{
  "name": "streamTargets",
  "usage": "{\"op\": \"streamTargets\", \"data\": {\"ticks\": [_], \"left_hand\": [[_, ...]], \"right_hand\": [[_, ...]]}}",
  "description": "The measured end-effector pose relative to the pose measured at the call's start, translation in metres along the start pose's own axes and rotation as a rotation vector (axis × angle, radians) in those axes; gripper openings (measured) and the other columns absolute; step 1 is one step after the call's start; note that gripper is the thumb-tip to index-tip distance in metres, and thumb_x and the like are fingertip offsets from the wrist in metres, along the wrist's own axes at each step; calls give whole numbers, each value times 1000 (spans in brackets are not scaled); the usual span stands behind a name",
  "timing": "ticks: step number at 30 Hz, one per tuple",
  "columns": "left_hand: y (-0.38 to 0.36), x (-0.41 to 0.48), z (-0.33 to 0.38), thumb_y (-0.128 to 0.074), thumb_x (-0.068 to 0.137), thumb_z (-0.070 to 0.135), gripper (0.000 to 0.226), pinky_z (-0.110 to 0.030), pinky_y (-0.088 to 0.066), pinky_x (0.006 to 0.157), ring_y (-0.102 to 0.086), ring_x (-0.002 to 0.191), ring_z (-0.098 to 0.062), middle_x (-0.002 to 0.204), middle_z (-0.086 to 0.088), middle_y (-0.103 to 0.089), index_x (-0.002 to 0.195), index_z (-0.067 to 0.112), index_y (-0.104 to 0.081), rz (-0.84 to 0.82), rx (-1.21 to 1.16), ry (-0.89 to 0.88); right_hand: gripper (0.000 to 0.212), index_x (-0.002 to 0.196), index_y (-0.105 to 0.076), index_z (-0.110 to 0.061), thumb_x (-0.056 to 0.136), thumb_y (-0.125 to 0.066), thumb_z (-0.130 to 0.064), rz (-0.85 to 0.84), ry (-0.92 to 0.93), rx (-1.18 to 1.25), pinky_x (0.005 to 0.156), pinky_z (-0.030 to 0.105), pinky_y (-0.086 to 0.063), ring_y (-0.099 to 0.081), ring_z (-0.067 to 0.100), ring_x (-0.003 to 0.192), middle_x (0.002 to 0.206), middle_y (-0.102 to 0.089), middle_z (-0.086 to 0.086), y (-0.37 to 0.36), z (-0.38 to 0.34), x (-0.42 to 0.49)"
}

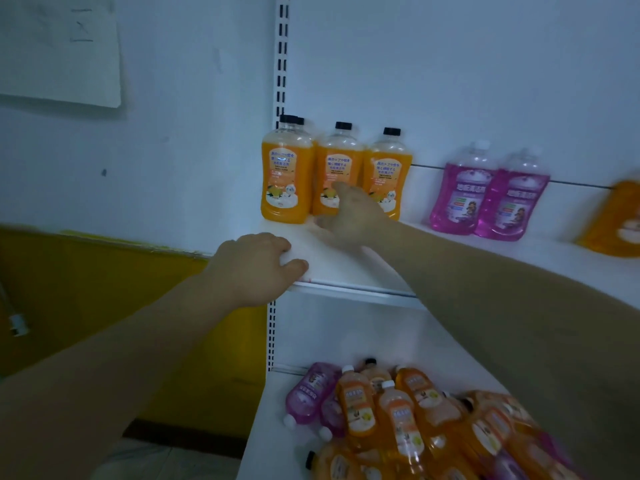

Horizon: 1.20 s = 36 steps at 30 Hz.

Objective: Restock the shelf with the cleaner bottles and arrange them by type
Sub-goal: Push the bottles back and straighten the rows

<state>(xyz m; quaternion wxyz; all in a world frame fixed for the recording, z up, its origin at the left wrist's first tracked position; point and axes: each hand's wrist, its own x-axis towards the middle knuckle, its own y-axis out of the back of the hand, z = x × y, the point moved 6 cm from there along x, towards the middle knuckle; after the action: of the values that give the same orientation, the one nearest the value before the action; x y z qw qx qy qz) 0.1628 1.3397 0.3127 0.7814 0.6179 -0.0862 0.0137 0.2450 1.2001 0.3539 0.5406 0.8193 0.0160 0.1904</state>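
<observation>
On the upper shelf (346, 261), orange cleaner bottles with black caps (285, 178) stand upright at the far left, one partly hidden behind the first. My right hand (349, 216) reaches across the shelf and touches the lower front of the middle orange bottle (337, 161), thumb spread low toward the left. My left hand (256, 265) rests on the shelf's front left corner and holds nothing. Two purple bottles (488, 199) stand upright further right. Another orange bottle (613, 220) shows blurred at the right edge.
The lower shelf (263, 427) carries a loose pile of orange and purple bottles (398, 417) lying on their sides. A slotted upright rail (282, 57) runs up the back left. A white wall with a paper sheet (59, 50) lies to the left.
</observation>
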Motion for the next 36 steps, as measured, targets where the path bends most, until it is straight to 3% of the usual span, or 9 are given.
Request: {"op": "streamTargets", "data": {"ticks": [3,6,11,14,19,24,28,32,36], "left_hand": [[6,8,24,-46,90,60,61,-38,-32,110,-38,134,-20,151,4,-38,141,28,-43,-90,-48,-67],[6,11,70,-51,88,59,61,-32,-34,104,-40,133,-19,150,4,-39,140,29,-44,-127,-75,-197],[-7,2,158,-55,87,57,59,-28,-36,100,-45,128,-17,147,4,-43,138,29,-46,-155,-144,-383],[-20,-9,224,-54,88,55,59,-29,-35,104,-44,129,-17,148,5,-42,140,27,-45,-171,-123,-506],[-43,-42,360,-54,90,53,59,-29,-34,103,-43,130,-19,147,2,-42,141,26,-43,-179,-136,-719],[-96,-90,485,-54,91,51,58,-31,-34,107,-41,132,-18,148,2,-41,141,24,-43,-263,-134,-916],[-161,-114,557,-52,90,54,57,-35,-36,106,-42,131,-20,147,1,-42,140,27,-44,-386,-93,-968],[-222,-132,607,-56,87,49,48,-27,-40,94,-50,122,-23,139,0,-50,130,30,-54,-513,-37,-986],[-282,-131,646,-42,66,70,61,-32,-45,91,-57,108,-21,119,4,-63,112,34,-60,-608,10,-977]], "right_hand": [[58,137,-45,-13,90,-60,-43,-61,-73,-80,99,37,-41,-50,29,123,140,-49,12,20,32,-20],[66,148,-31,-20,93,-53,-50,-49,-178,-159,104,36,-36,-39,27,134,152,-34,5,49,72,-50],[66,147,-36,-22,92,-50,-56,-11,-265,-258,111,38,-30,-38,27,134,151,-38,4,97,144,-99],[56,143,-40,-24,94,-49,-50,19,-319,-266,106,35,-34,-43,24,129,146,-44,3,132,186,-141],[66,146,-35,-21,92,-49,-57,78,-499,-282,106,33,-32,-38,23,135,151,-38,2,196,282,-227],[61,145,-37,-20,94,-51,-50,159,-669,-280,104,35,-33,-40,24,132,148,-37,6,247,376,-336],[62,144,-38,-19,92,-55,-48,172,-812,-285,107,34,-31,-38,27,134,149,-37,9,257,441,-422],[60,139,-45,-15,90,-57,-47,92,-956,-245,100,31,-37,-47,29,126,141,-46,14,244,495,-487],[56,134,-48,-11,92,-55,-46,36,-1054,-183,95,32,-38,-47,30,123,137,-49,17,226,546,-528]]}}
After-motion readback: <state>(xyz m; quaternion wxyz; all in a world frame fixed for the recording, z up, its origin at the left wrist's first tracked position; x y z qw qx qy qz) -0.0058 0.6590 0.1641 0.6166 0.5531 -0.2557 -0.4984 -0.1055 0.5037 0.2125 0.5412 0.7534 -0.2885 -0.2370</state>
